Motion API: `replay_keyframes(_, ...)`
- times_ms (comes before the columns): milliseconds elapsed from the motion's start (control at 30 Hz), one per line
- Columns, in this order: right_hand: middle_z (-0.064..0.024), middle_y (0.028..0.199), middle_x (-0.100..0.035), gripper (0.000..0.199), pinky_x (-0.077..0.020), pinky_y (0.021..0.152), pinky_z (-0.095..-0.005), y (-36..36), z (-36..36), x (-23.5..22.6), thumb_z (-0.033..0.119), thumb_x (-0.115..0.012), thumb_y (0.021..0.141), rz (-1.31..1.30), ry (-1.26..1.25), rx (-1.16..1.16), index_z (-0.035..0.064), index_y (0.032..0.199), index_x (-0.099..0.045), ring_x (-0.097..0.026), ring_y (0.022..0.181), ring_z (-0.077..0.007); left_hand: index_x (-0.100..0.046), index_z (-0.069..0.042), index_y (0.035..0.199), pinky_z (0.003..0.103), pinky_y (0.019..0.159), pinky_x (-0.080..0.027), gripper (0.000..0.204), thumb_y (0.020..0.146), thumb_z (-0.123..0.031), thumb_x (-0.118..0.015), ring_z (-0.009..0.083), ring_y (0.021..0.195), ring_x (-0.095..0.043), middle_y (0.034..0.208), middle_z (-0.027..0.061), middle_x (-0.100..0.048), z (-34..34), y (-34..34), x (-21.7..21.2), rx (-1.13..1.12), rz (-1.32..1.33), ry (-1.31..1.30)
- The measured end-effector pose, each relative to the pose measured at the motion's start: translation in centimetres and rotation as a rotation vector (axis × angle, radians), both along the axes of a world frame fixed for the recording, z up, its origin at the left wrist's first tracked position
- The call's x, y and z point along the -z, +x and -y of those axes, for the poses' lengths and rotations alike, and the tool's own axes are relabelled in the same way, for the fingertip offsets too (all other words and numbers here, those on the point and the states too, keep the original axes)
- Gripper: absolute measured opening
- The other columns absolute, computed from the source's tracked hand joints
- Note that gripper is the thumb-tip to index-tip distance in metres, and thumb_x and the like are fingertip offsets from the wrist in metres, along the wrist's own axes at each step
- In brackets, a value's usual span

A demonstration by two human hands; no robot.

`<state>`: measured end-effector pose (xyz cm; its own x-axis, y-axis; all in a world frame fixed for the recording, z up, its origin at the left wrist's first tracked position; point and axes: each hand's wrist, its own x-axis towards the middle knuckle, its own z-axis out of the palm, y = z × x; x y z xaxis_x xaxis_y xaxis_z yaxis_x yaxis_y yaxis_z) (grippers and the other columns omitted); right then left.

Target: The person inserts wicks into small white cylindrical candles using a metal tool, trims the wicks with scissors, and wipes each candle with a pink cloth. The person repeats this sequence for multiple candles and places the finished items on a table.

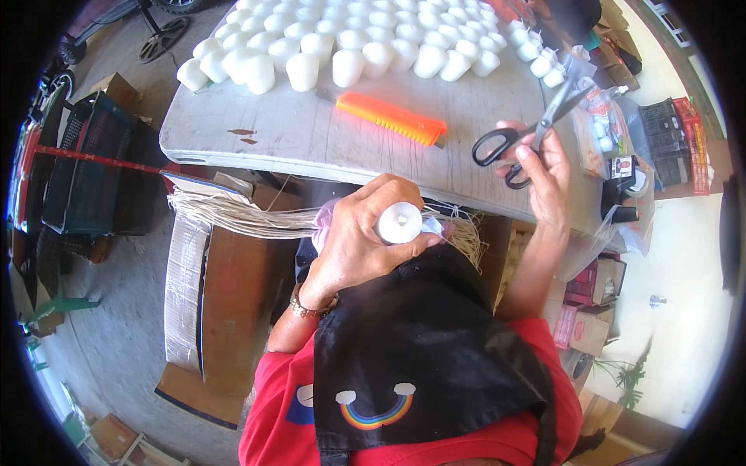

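Your left hand [353, 241] grips a white candle [399, 222], end toward you. Right hand [544, 175] holds black-handled scissors [536, 128], blades apart, above the bench [311, 132] edge.

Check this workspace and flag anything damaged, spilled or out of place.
The grey table has chipped, rusty-looking patches near its front edge. Nothing spilled: the white candles stand grouped, the orange comb lies flat. The left hand holds a candle, the right hand black-handled scissors.

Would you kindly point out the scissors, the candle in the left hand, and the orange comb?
scissors [536, 128]: head view, on the pivot near the blades.
white candle [400, 223]: head view, on its flat end.
orange comb [391, 118]: head view, mid-spine.
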<state>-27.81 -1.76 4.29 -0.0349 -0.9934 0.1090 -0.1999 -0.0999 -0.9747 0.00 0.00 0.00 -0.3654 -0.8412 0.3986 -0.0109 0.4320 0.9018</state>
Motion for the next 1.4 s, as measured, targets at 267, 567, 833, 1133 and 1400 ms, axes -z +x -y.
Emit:
replay_keyframes(267, -0.024, 0.094, -0.064, 0.038, -0.0525, 0.057, -0.0275, 5.5, -1.8, 0.6, 0.011, -0.06, 0.09, 0.717, -0.106, -0.332, 0.004, 0.124, -0.043, -0.063, 0.066, -0.019, -0.061, -0.004, 0.083, 0.029, 0.07, -0.05, 0.026, 0.068, -0.007, -0.083, 0.013, 0.075, -0.063, 0.081, 0.0049, -0.066, 0.1, -0.4, -0.2, -0.137, -0.03, 0.115)
replay_keyframes(567, -0.0204, 0.075, -0.065, 0.021, -0.0444, 0.048, -0.0224, 12.0, -4.5, -3.6, 0.017, -0.05, 0.099, 0.075, -0.411, 0.2, 0.0058, 0.115, -0.043, -0.054, 0.049, -0.0129, -0.06, -0.007, 0.081, 0.035, 0.057, -0.051, 0.02, 0.073, -0.011, -0.078, 0.0295, 0.065, -0.066, 0.074, 0.0109, -0.064, 0.1, -0.6, 0.9, -0.252, 0.031, -0.05)
replay_keyframes(833, -0.0092, 0.09, -0.062, 0.031, -0.0493, 0.055, -0.0207, 14.0, -3.8, -2.0, 0.005, -0.062, 0.094, -0.187, -0.655, 0.007, -0.0039, 0.12, -0.048, -0.059, 0.061, -0.0082, -0.061, -0.006, 0.078, 0.03, 0.058, -0.051, 0.023, 0.063, -0.009, -0.079, 0.0213, 0.06, -0.065, 0.068, 0.0082, -0.064, -0.2, -0.7, 1.7, -0.354, 0.014, -0.111)
replay_keyframes(1133, -0.0191, 0.083, -0.063, 0.02, -0.0479, 0.05, -0.0225, 14.7, -2.7, -2.3, 0.001, -0.05, 0.096, -0.12, -0.774, -0.096, 0.0015, 0.113, -0.04, -0.06, 0.057, -0.0141, -0.06, -0.008, 0.081, 0.034, 0.058, -0.053, 0.026, 0.068, -0.016, -0.08, 0.0276, 0.062, -0.067, 0.068, 0.0081, -0.064, 0.1, -0.8, 1.1, -0.354, -0.141, -0.004)
replay_keyframes(1400, -0.0219, 0.075, -0.063, 0.019, -0.047, 0.045, -0.0254, 15.1, -3.2, -1.9, 0.012, -0.049, 0.1, -0.11, -0.767, -0.114, 0.0033, 0.107, -0.034, -0.058, 0.047, -0.0176, -0.059, -0.008, 0.08, 0.034, 0.054, -0.051, 0.021, 0.071, -0.011, -0.078, 0.03, 0.059, -0.065, 0.067, 0.0101, -0.063, 0.3, -0.6, 1.6, -0.32, -0.183, -0.094)
